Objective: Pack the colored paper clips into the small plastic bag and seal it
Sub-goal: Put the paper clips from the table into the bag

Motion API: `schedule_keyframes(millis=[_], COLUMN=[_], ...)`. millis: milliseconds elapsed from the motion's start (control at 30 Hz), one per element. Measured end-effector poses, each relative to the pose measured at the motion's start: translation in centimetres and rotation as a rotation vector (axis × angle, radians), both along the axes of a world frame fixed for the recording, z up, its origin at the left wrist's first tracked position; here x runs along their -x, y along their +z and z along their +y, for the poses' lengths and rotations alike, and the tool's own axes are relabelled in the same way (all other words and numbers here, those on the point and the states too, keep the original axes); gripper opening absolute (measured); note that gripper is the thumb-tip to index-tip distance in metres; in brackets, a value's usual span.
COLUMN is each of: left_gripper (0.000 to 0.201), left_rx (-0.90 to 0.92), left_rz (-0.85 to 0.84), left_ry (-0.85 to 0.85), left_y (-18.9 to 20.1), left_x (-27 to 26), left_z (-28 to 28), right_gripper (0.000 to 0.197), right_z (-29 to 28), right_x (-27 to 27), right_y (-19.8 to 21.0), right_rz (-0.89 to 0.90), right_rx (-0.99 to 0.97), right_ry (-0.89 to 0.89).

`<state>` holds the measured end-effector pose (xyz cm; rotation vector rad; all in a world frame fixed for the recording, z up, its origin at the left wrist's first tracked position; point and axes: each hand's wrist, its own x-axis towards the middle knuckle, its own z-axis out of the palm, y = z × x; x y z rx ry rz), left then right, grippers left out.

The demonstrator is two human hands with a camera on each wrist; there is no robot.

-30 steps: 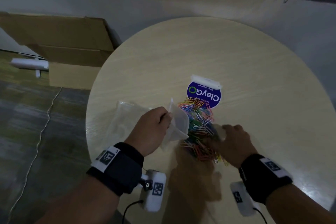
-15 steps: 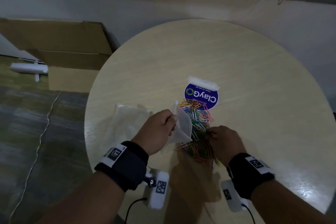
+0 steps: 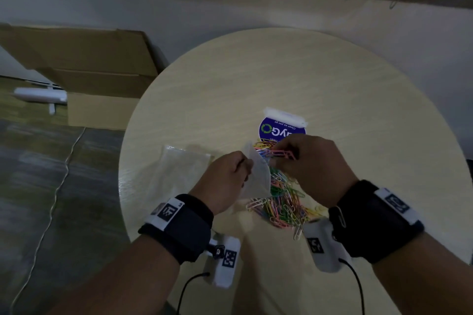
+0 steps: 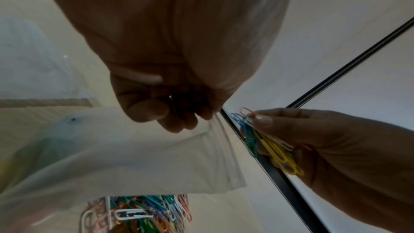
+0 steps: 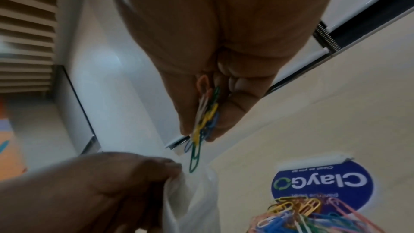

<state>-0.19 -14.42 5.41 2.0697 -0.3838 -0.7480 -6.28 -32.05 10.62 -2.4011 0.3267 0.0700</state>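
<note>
dim room, round table (image 3: 332, 79), cardboard box (image 3: 84, 66), grey floor (image 3: 51, 174)

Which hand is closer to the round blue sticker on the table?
Right. The right hand hovers just in front of the blue sticker, overlapping it; the left hand sits farther left, holding the bag.

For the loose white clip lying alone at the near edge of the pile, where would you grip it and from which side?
Pinch the white clip across its long sides, coming straight down from above. It lies flat on the table, apart from the pile, so its edges look free. The right hand, nearest, already holds clips, so it would probably empty first.
</note>
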Motion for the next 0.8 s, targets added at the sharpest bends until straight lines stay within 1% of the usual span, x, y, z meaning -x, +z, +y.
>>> schedule_keyframes(millis=[167,233,267,333,433,467,500,533,567,600,633,667,700,733,767,800], left_gripper=[0.03,0.031,0.031,0.032,0.031,0.031,0.031,0.031,0.031,0.03,0.031,0.031,0.031,0.03,0.03,0.03], left_rx=[0.009,0.014,0.019,0.032,0.04,0.032,0.026,0.024,0.027,0.034,0.04,0.043,0.044,0.045,0.045,0.044], left_rz=[-0.007,-0.007,-0.005,0.01,0.019,0.014,0.009,0.005,0.008,0.015,0.025,0.035,0.044,0.049,0.052,0.052], left_ry=[-0.014,-0.008,0.0,0.024,0.039,0.041,0.043,0.047,0.057,0.071,0.086,0.098,0.108,0.116,0.122,0.125], left_y=[0.1,0.2,0.3,0.5,0.8,0.9,0.9,0.9,0.9,0.8,0.8,0.8,0.8,0.8,0.8,0.9], left_x=[-0.2,-0.1,-0.1,-0.1,-0.1,0.0,0.2,0.3,0.5,0.6,0.7,0.9,1.0,1.1,1.2,1.3], left_z=[0.7,1.0,1.2,1.6,2.1,2.3,2.5,2.6,2.8,2.9,3.0,3.0,3.0,3.0,3.0,2.9], right_gripper=[0.013,0.023,0.031,0.038,0.029,0.028,0.029,0.03,0.028,0.023,0.018,0.02,0.034,0.05,0.065,0.075], right_z=[2.4,3.0,3.1,3.2,3.2,3.0,2.6,2.0,1.2,0.1,-1.1,-2.1,-3.0,-3.5,-3.7,-3.6], right_x=[-1.5,-1.7,-1.8,-1.8,-1.5,-1.4,-1.4,-1.3,-1.3,-1.3,-1.2,-1.2,-1.2,-1.4,-1.7,-1.9], right_y=[-2.1,-2.5,-2.4,-1.9,-1.2,-1.2,-1.3,-1.6,-2.2,-3.0,-4.1,-5.3,-6.6,-7.7,-8.8,-9.7], right_rz=[0.123,0.145,0.146,0.156,0.133,0.113,0.087,0.063,0.038,0.029,0.059,0.138,0.234,0.322,0.375,0.385], right_rx=[0.088,0.105,0.083,-0.056,-0.256,-0.353,-0.456,-0.517,-0.52,-0.425,-0.287,-0.145,-0.047,0.009,0.062,0.132], right_ry=[0.127,0.151,0.152,0.117,0.061,0.031,-0.023,-0.094,-0.167,-0.213,-0.229,-0.226,-0.214,-0.192,-0.167,-0.126])
